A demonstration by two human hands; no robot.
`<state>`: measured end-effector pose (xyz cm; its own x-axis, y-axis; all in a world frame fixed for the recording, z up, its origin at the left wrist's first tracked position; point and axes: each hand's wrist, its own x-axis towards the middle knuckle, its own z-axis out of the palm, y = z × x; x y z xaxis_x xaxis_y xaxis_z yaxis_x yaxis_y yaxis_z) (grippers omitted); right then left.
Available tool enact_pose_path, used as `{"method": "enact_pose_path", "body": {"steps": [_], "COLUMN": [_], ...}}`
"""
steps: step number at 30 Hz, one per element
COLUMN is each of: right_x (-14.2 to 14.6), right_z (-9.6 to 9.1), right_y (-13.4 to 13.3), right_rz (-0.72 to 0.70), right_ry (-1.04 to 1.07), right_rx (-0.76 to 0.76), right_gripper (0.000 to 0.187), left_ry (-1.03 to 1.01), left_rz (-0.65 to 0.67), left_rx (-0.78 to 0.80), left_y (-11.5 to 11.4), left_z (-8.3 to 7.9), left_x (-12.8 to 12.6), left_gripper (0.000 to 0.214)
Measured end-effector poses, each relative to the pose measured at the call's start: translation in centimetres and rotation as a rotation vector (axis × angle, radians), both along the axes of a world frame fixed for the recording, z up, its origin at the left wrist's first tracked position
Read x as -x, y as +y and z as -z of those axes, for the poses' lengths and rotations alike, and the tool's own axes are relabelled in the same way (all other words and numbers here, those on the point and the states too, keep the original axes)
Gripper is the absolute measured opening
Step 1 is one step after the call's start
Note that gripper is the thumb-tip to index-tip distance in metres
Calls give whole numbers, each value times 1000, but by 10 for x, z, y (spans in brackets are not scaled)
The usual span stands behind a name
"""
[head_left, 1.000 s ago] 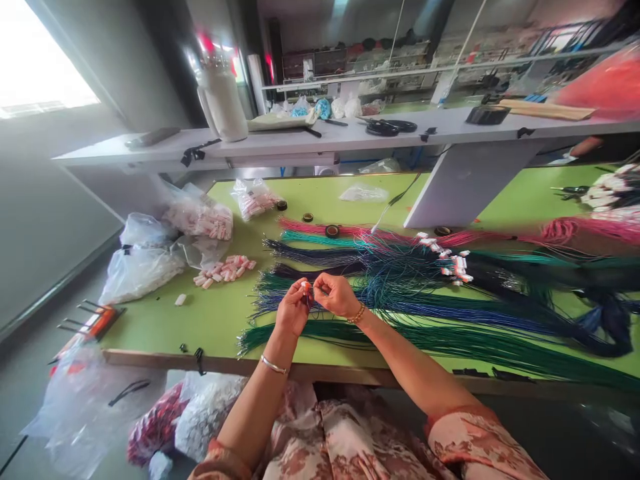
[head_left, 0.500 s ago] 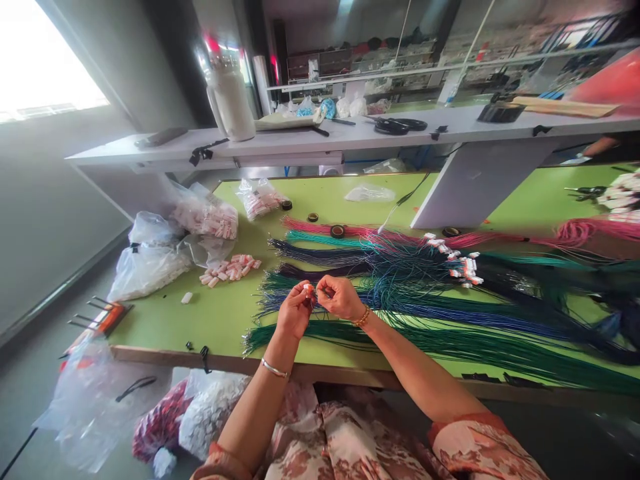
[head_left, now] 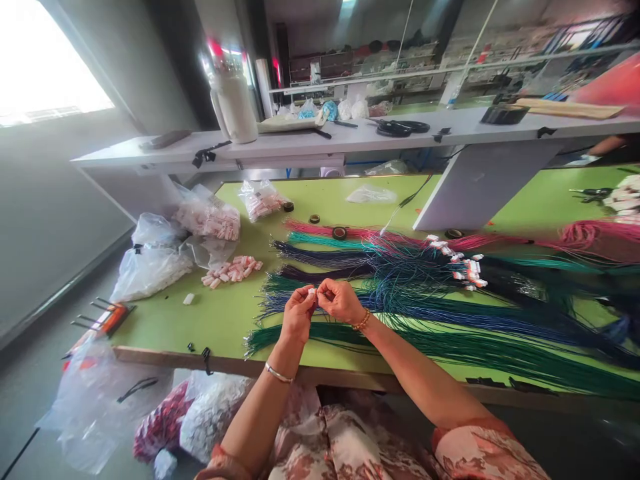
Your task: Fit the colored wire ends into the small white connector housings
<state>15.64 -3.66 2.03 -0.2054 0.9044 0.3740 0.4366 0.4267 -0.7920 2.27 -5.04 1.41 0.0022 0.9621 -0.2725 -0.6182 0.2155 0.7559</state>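
Note:
Over the wire bundles near the front of the table, my two hands meet almost fingertip to fingertip. A small white plastic connector point(head_left: 312, 293) is pinched between the thumb and fingers of my left hand point(head_left: 299, 313). My right hand point(head_left: 343, 303) is closed in a pinch just right of the connector, on what looks like a thin wire, mostly hidden by the fingers. Beneath and beyond lie long bundles of green wires point(head_left: 450, 347), blue wires point(head_left: 460, 315) and pink wires point(head_left: 315, 228). White and orange connectors point(head_left: 467, 270) sit clustered on some wires to the right.
Loose connectors point(head_left: 233, 271) lie in a pile to the left, with one white connector point(head_left: 189, 299) apart. Behind them stand plastic bags of connectors point(head_left: 207, 217). A raised shelf point(head_left: 340, 137) carries a white jug point(head_left: 235, 107) and scissors point(head_left: 400, 127). Tape rolls point(head_left: 339, 233) lie by the wires.
Both hands stay together in nearly the same place. The connector in my left fingers now shows more of its white side, and the right fingers have shifted slightly. The whole view has moved a little.

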Motion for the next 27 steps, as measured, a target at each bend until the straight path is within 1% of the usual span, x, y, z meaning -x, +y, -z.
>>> {"method": "enact_pose_path", "body": {"steps": [2, 5, 8, 11, 15, 16, 18, 20, 21, 22, 23, 24, 25, 27], "right_x": [1, 3, 4, 6, 10, 10, 8, 4, 1, -1, -3, -4, -4, -3], "right_z": [2, 3, 2, 3, 9, 9, 6, -3, -9, -14, -19, -23, -24, -22], "right_y": [1, 1, 1, 0, -3, -3, 2, 17, 29, 44, 61, 80, 98, 130], "right_rz": [-6, -56, -92, -52, 34, 37, -13, -92, -113, -111, -74, -17, 48, 147], "right_ry": [9, 32, 26, -39, -153, -169, -166, -115, -87, -70, -78, -135, -239, -488], "right_rx": [11, 40, 37, 3, -72, -76, -44, 14, 33, 43, 33, 18, 26, 134], "right_gripper": [17, 16, 14, 15, 17, 16, 17, 18, 20, 21, 22, 21, 19, 14], "left_ry": [30, 30, 33, 68, 133, 146, 146, 111, 86, 61, 40, 21, 7, -16], "left_rz": [-18, -51, -51, -25, -57, -57, -45, -36, -37, -39, -37, -31, -23, -13], "left_rx": [-6, -16, -24, -32, -49, -49, -37, -27, -25, -24, -20, -10, 4, 34], "left_y": [0, 3, 4, 2, 1, 2, 6, 12, 16, 20, 23, 26, 29, 32], "left_z": [0, -3, -7, -6, -2, -2, -3, -5, -6, -6, -6, -5, -3, 2], "left_x": [-1, 3, 8, 8, 5, 5, 9, 16, 20, 24, 27, 30, 32, 33], "left_gripper": [33, 32, 33, 33, 32, 32, 32, 32, 33, 33, 32, 31, 31, 30]}}
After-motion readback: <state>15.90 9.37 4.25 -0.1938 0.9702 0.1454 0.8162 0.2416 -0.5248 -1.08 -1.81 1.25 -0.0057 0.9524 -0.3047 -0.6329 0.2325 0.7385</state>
